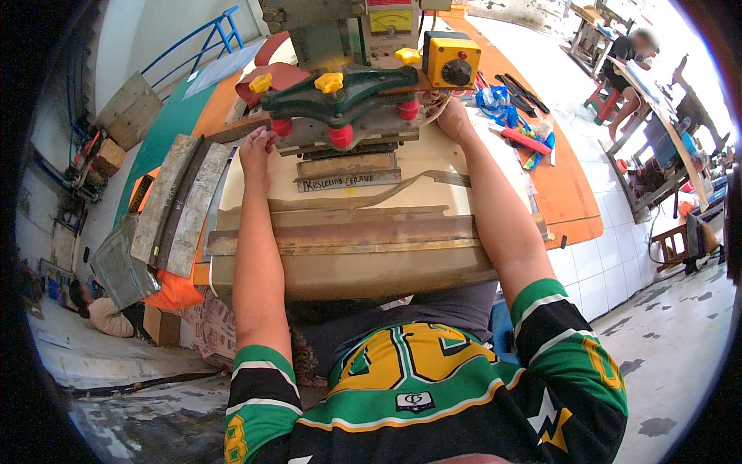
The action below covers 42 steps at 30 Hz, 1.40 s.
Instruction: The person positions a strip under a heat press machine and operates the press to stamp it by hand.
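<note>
In front of me stands a press machine with a dark green metal head, yellow star-shaped knobs on top and red round fittings beneath. My left hand is at the left end of the head, close to a red fitting, its fingers curled together; what they pinch, if anything, is too small to make out. On the right, my right hand reaches beside the head, below a yellow control box, with its fingers mostly hidden. A metal bar with handwriting lies under the press head, between my forearms.
Long metal strips cross the cream work surface near my body. Metal plates lean at the left. Blue plastic and a red tool lie on the orange table at right. Another person sits far right; someone crouches at lower left.
</note>
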Available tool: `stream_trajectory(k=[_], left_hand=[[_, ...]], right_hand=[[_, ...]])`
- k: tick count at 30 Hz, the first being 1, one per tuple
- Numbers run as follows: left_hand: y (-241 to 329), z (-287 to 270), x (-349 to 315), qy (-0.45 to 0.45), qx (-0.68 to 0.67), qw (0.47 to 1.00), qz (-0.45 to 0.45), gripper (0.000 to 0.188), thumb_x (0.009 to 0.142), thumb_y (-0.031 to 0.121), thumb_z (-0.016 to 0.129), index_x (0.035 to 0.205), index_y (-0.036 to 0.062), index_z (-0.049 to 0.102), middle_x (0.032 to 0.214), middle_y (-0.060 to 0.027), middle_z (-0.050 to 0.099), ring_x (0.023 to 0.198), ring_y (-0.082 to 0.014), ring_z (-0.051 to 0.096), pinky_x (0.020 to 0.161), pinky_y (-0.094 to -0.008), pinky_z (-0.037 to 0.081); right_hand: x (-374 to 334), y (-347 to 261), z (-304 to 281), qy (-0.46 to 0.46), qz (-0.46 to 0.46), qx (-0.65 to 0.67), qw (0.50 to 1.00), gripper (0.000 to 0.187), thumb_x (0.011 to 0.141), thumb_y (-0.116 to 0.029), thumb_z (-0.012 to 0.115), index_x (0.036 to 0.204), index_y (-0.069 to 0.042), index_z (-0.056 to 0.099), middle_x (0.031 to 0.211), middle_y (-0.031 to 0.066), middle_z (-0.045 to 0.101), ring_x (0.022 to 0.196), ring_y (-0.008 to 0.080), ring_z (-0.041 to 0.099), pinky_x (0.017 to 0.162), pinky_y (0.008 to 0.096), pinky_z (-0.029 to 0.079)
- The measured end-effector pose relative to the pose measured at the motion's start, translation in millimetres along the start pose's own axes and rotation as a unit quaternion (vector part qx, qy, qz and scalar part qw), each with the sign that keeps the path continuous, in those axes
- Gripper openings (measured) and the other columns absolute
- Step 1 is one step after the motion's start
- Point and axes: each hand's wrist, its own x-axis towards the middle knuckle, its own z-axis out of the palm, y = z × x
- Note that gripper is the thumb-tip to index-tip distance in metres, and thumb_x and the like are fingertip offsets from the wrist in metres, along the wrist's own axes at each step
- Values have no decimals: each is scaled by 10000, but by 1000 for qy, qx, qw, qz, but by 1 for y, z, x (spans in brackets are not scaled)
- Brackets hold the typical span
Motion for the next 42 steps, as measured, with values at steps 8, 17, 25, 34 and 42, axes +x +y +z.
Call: stream_trajectory(k=[8, 17, 25, 34, 42], left_hand=[[-6, -6, 3, -8, -8, 1000, 8, 283, 879, 118, 485, 1122, -26, 485, 886, -83, 618, 778, -119, 590, 630, -200, 424], [-2, -6, 2, -13, 7, 1000, 16, 285, 881, 119, 474, 1126, -28, 473, 915, -94, 614, 783, -124, 590, 643, -204, 433], [0, -14, 2, 8, 15, 1000, 6, 326, 867, 122, 488, 1151, -34, 458, 914, -115, 620, 766, -131, 592, 642, -203, 435], [6, 5, 0, -6, -31, 1000, -1, 304, 872, 99, 468, 1132, -55, 435, 869, -145, 631, 715, -144, 600, 623, -208, 456], [1, -2, 3, -5, -22, 1000, 2, 279, 871, 94, 476, 1109, -48, 445, 865, -147, 633, 698, -141, 601, 618, -208, 457]], right_hand=[[-4, -10, -1, -3, 4, -19, 1000, 214, 772, -165, 530, 923, -33, 604, 870, 217, 615, 847, 391, 568, 709, 420, 448], [-2, -6, 0, -14, -48, -33, 998, 202, 747, -29, 544, 944, -17, 588, 852, 124, 625, 754, 244, 578, 661, 344, 452], [-3, -6, 13, -2, -61, 11, 998, 212, 723, 22, 549, 926, -21, 596, 823, 81, 628, 726, 167, 548, 649, 297, 442], [4, 10, -4, -62, -89, 35, 993, 201, 787, -24, 516, 976, -45, 580, 871, 74, 617, 785, 184, 544, 684, 317, 439], [-8, -31, -9, -19, -34, 155, 987, 177, 769, 4, 524, 927, -18, 602, 845, 121, 640, 765, 212, 583, 684, 323, 457]])
